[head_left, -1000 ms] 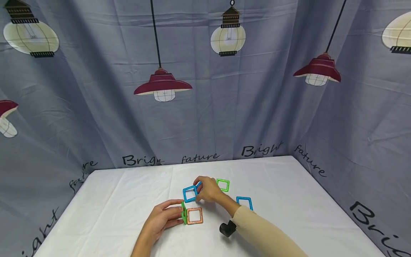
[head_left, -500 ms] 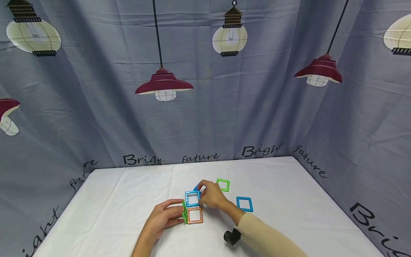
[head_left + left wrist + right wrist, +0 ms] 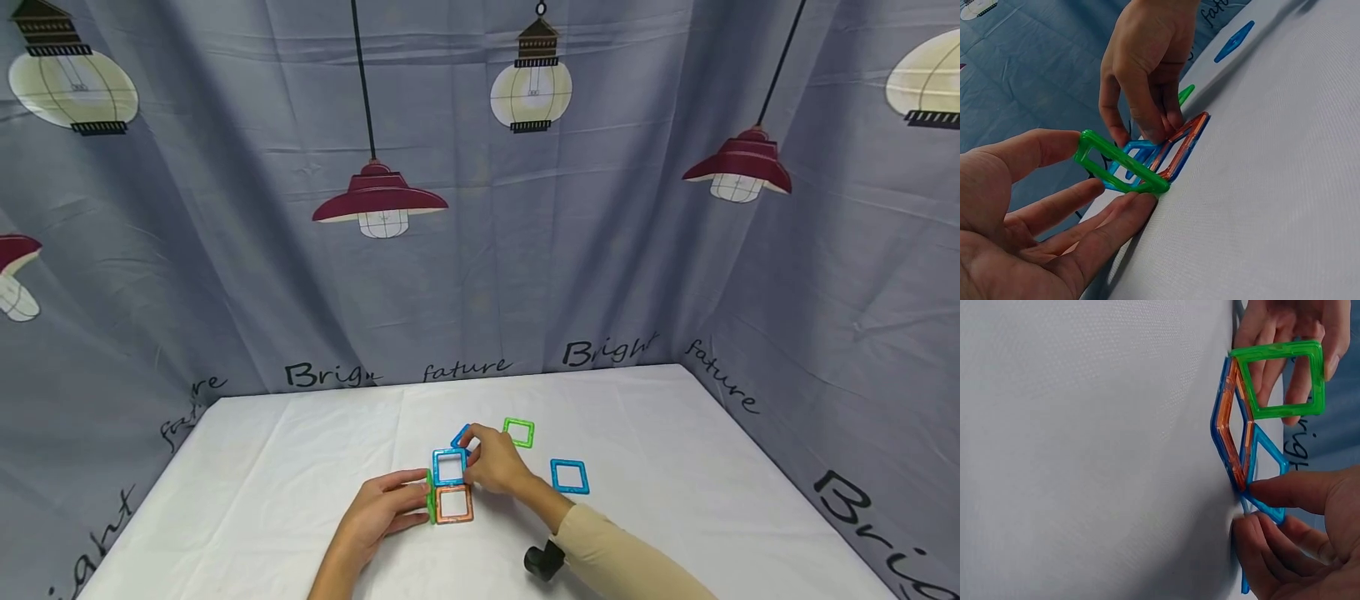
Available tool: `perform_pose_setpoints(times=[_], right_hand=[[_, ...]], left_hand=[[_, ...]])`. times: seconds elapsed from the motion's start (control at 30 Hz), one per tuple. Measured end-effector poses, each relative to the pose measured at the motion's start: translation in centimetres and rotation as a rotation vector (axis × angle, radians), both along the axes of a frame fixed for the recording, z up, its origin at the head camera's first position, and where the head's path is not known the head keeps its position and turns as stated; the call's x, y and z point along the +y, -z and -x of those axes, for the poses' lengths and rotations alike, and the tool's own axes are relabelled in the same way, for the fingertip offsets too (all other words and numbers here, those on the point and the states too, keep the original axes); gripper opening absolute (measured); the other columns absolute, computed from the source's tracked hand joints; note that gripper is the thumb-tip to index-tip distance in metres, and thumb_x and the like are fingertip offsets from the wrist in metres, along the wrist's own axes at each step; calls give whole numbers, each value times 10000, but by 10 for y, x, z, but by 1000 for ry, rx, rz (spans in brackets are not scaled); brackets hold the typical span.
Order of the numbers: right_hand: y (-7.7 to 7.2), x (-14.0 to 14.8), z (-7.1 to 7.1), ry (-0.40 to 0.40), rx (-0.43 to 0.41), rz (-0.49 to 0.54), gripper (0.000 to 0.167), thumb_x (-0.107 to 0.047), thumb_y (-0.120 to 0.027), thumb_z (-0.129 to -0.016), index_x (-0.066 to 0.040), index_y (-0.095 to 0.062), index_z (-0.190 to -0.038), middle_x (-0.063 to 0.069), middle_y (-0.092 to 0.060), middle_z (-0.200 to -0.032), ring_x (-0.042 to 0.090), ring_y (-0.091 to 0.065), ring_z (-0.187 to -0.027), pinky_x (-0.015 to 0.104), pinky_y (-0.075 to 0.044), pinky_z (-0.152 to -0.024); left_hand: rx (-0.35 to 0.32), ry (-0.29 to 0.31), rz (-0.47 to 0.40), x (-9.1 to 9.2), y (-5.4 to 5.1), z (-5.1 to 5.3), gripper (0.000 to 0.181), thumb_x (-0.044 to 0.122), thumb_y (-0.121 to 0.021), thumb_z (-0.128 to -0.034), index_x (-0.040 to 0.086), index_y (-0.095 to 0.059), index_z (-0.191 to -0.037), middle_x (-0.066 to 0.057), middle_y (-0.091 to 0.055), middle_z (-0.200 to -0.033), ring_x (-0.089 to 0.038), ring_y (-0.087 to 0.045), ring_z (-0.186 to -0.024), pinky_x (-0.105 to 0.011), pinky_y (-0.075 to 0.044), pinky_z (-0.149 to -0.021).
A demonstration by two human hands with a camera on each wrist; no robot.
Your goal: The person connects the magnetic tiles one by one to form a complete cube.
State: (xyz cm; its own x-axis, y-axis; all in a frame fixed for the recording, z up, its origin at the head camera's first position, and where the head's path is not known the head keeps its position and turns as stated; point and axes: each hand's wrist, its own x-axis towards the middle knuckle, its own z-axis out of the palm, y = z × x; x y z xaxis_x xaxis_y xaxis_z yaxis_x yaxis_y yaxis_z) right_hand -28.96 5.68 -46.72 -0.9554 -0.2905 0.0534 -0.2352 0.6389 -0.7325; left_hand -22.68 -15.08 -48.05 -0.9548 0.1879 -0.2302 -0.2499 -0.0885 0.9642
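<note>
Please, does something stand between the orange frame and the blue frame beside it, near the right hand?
Nothing visible does: the blue frame and orange frame meet edge to edge. The right hand is at the blue frame's right side; the upright green frame stands along the orange frame's left edge.

Grey-blue curtain (image 3: 457, 283) fills upper frame, printed lamps (image 3: 380, 198) up top, script lettering (image 3: 330, 374) mid-frame; white-covered desk (image 3: 262, 467) below.

Free room runs along the left and far right of the tabletop (image 3: 225, 492), but the left hand (image 3: 378, 508) and upright green frame (image 3: 1288, 411) bar the orange frame (image 3: 454, 519) from the left, while the right hand (image 3: 492, 460) and beige sleeve (image 3: 630, 550) block it from the right.
</note>
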Motion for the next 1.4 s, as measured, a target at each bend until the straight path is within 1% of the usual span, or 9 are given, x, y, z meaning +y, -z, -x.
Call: perform_pose_setpoints(times=[0.2, 0.4, 0.7, 0.9, 1.0, 1.1, 1.27, 1.33, 1.4], right_hand=[[1, 1, -2, -1, -12, 49, 410, 84, -799, -752, -10, -634, -1115, 62, -642, -800, 147, -605, -650, 238, -557, -514], [0, 1, -2, 13, -6, 37, 413, 91, -802, -747, -26, -628, -1102, 54, -628, -786, 148, -598, -641, 235, -554, -508], [2, 3, -4, 21, 45, 16, 420, 100, -793, -734, -72, -610, -1071, 23, -619, -748, 127, -584, -613, 211, -530, -485], [2, 2, -7, 16, 70, 21, 418, 129, -741, -747, -87, -596, -1074, 20, -611, -744, 136, -571, -621, 203, -506, -470], [1, 3, -9, 13, 79, 24, 399, 128, -710, -759, -93, -602, -1073, 36, -627, -756, 140, -569, -638, 215, -495, -490], [-2, 6, -10, 11, 98, 27, 350, 112, -697, -790, -100, -618, -1056, 49, -651, -774, 138, -570, -673, 223, -494, -540], [-5, 8, -13, -1, 134, 56, 258, 97, -691, -828, -91, -647, -1001, 59, -688, -797, 120, -592, -696, 226, -521, -602], [-5, 9, -14, -6, 133, 74, 237, 95, -684, -829, -84, -655, -983, 74, -699, -804, 119, -603, -685, 233, -526, -602], [-7, 10, -15, -4, 110, 92, 216, 82, -683, -837, -75, -661, -983, 84, -706, -817, 122, -611, -679, 238, -524, -597]], left_hand=[[10, 9, 13, 0, -1, 0, 553, 189, -702, -957, -117, -533, -1386, -230, -699, -1223, -242, -727, -1041, -414, -615, -878], [6, 7, 13, 1, 0, 1, 557, 193, -711, -951, -101, -537, -1390, -223, -704, -1214, -238, -726, -1029, -409, -616, -876], [-3, 0, 16, 4, 1, 2, 570, 206, -726, -944, -80, -537, -1399, -197, -712, -1198, -233, -726, -1013, -418, -618, -869], [9, -12, 40, 4, 0, 1, 579, 212, -731, -935, -57, -539, -1409, -199, -713, -1192, -231, -726, -997, -418, -621, -857], [16, -16, 59, 5, -1, 1, 579, 204, -728, -932, -47, -538, -1418, -205, -715, -1182, -227, -727, -983, -417, -622, -852], [19, -20, 74, 6, -3, 1, 566, 202, -725, -933, -35, -550, -1416, -208, -716, -1178, -223, -726, -969, -415, -624, -847], [17, -15, 82, 6, -3, 2, 555, 210, -720, -939, -26, -558, -1415, -215, -710, -1196, -228, -723, -976, -417, -623, -849], [16, -11, 87, 5, -2, 2, 555, 213, -721, -939, -31, -560, -1410, -214, -709, -1201, -224, -721, -978, -415, -623, -846], [14, -6, 88, 5, -2, 2, 536, 210, -716, -942, -41, -572, -1394, -212, -707, -1207, -220, -718, -980, -412, -623, -849]])
